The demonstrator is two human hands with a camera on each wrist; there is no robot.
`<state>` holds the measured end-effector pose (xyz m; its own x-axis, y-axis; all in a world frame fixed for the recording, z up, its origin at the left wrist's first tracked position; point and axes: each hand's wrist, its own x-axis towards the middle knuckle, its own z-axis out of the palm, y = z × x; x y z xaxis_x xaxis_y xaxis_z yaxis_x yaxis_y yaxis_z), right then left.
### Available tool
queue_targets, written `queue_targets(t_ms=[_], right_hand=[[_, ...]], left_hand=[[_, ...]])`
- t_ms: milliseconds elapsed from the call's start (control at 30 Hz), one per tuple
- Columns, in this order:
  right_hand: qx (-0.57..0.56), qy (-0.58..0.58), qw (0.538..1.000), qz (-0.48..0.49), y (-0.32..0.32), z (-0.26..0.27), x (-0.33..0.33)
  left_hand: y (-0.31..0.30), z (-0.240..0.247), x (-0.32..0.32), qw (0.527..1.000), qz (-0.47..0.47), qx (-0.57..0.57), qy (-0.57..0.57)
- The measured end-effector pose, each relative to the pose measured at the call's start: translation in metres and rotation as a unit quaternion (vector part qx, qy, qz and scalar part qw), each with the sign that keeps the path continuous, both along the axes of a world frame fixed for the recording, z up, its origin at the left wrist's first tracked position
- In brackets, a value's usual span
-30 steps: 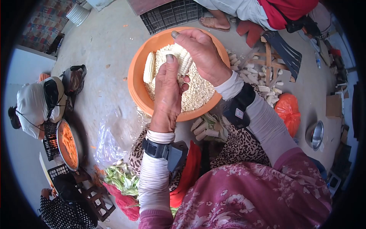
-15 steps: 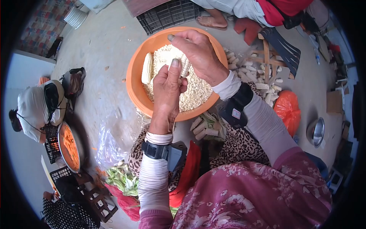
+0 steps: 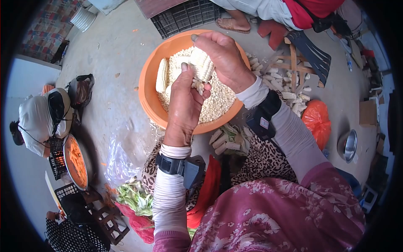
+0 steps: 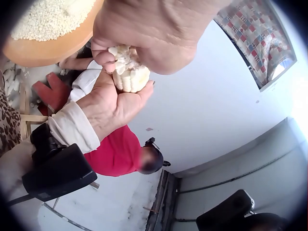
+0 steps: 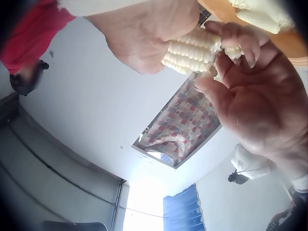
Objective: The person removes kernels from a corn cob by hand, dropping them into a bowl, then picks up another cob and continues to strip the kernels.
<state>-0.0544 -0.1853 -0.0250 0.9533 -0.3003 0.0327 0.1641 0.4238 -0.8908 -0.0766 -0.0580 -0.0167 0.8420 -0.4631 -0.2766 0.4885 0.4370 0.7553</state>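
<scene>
One pale corn cob, with rows of kernels on it, is held up over a wide orange basin, tilted between the person's two hands. The right hand grips it from the far side, thumb along the top and fingers bent behind. The left hand is curled in at the near end, its thumb close to the cob, pinching a few loose kernels in its bent fingers. Shelled corn covers the bottom of the basin, and a second cob lies inside against the left wall. Stripped cobs are scattered on the floor to the right, beside a wooden frame with black straps. An orange bag sits near them, a metal bowl farther right. Green husks lie left of the person's knees; beyond the basin stands a black crate.
</scene>
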Motion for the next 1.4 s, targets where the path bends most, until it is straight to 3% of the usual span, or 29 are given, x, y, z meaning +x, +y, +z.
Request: queue_targets(t_ms=[100,333,767,933,1133,1400], right_hand=[[-0.051,-0.014,0.999,-0.013,0.004,-0.002,0.001],[-0.031,-0.012,0.999,0.002,0.01,0.0,0.0],[0.043,0.01,0.998,0.038,0.004,-0.001,0.002],[0.035,0.0,0.999,0.026,0.003,-0.002,0.004],[0.012,-0.014,1.0,0.014,0.003,-0.003,0.004],[0.032,-0.008,0.999,0.026,0.0,0.0,0.003]], left_hand=[[0.002,-0.004,0.002,0.999,-0.006,0.035,-0.005],[0.004,-0.009,0.002,0.986,0.019,0.155,-0.063],[0.007,-0.007,0.002,0.993,0.012,0.105,-0.05],[0.005,0.003,0.0,1.0,0.016,-0.006,0.024],[0.008,-0.01,0.006,0.999,-0.022,0.048,-0.014],[0.006,-0.006,0.005,1.0,-0.018,0.021,0.004]])
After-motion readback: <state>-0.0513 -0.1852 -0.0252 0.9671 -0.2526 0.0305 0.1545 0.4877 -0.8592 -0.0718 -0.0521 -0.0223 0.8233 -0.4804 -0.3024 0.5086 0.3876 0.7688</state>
